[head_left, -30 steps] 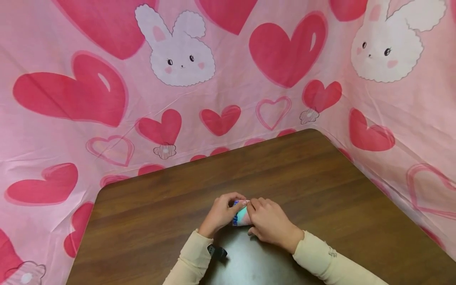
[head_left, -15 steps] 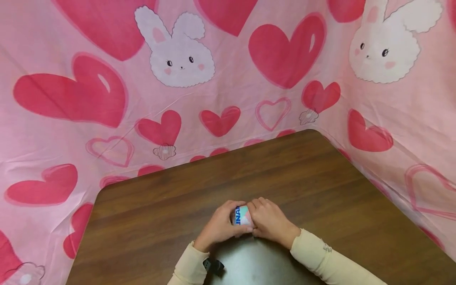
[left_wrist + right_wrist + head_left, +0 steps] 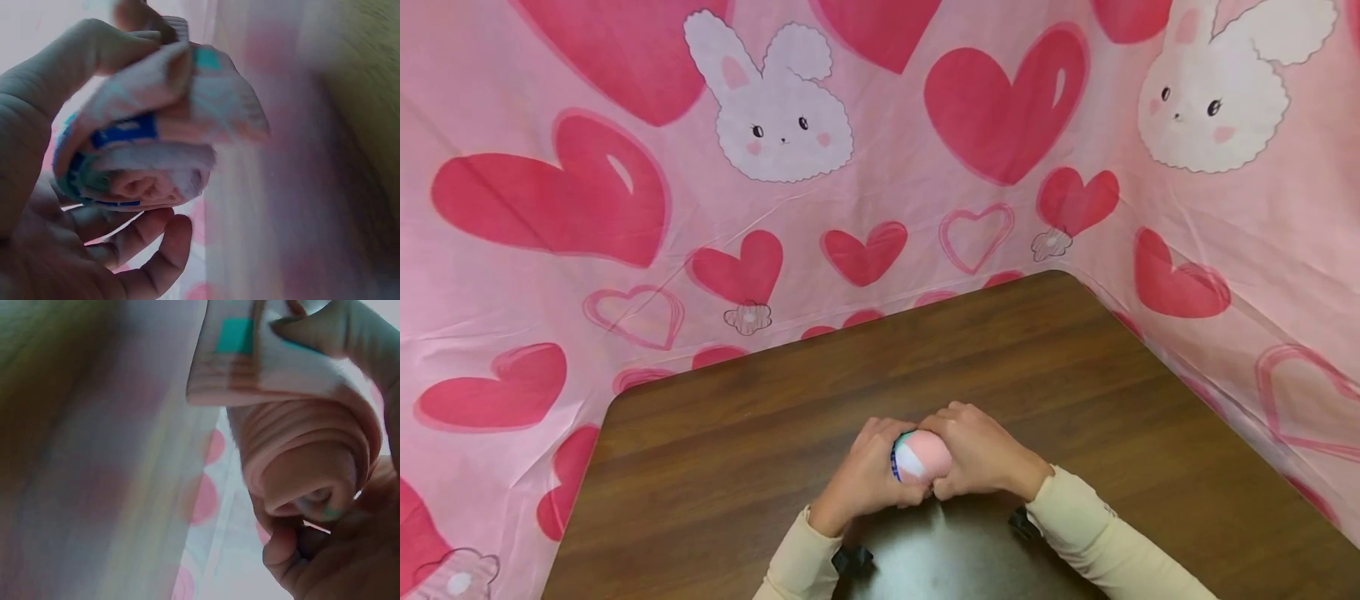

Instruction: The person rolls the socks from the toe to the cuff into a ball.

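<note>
A rolled-up pair of socks point(image 3: 927, 458), pink with white, teal and blue lettering, is held between my two hands over the table's near middle. My left hand point(image 3: 868, 471) grips its left side, thumb and fingers curled around it. On the opposite side my right hand point(image 3: 981, 450) grips it the same way. The left wrist view shows the spiral end of the sock roll point(image 3: 156, 169), with a cuff flap folded loosely over it near the thumb. In the right wrist view, the roll's pink end point(image 3: 312, 462) rests against the curled fingers while the thumb pinches the cuff.
A brown wood-grain table point(image 3: 760, 433) with rounded corners spreads around the hands. Pink cloth point(image 3: 880, 192) printed with hearts and rabbits hangs behind it and along the right side. A dark wrist device point(image 3: 852, 560) sits under the left cuff.
The sock roll has turned, so its lettering faces left and a rounded pink and white surface faces up. Both hands have shifted from its top to grip around its sides.
</note>
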The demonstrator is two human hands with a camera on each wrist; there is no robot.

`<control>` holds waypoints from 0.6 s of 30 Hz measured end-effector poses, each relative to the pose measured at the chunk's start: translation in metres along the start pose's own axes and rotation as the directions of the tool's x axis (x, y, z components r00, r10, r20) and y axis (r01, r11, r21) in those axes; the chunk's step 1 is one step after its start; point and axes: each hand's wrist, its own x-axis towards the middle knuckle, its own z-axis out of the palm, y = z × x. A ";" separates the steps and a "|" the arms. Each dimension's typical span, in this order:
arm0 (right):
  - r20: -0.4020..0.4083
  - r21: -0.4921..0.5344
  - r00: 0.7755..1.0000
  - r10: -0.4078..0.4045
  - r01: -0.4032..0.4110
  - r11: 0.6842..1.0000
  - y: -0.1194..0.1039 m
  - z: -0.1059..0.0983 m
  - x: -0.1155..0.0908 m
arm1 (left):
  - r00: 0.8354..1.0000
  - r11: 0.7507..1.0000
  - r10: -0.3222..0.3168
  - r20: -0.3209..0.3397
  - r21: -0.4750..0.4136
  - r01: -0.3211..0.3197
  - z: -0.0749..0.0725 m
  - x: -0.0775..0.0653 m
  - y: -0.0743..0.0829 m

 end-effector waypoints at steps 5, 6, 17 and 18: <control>0.036 0.173 0.995 0.093 -0.098 0.980 0.000 -0.014 -0.001 | 0.999 0.996 -0.040 -0.023 -0.084 0.038 -0.003 0.001 0.003; 0.042 0.199 0.994 0.104 -0.110 0.974 0.000 -0.016 -0.001 | 0.998 0.993 -0.057 -0.020 -0.107 0.054 -0.003 0.001 0.003; 0.001 0.547 0.988 0.157 -0.132 0.826 0.010 -0.025 -0.003 | 0.981 0.927 -0.191 -0.020 -0.333 0.173 -0.002 0.003 0.007; -0.013 0.583 0.986 0.169 -0.129 0.802 0.011 -0.024 -0.003 | 0.978 0.908 -0.209 -0.016 -0.375 0.188 -0.002 0.003 0.007</control>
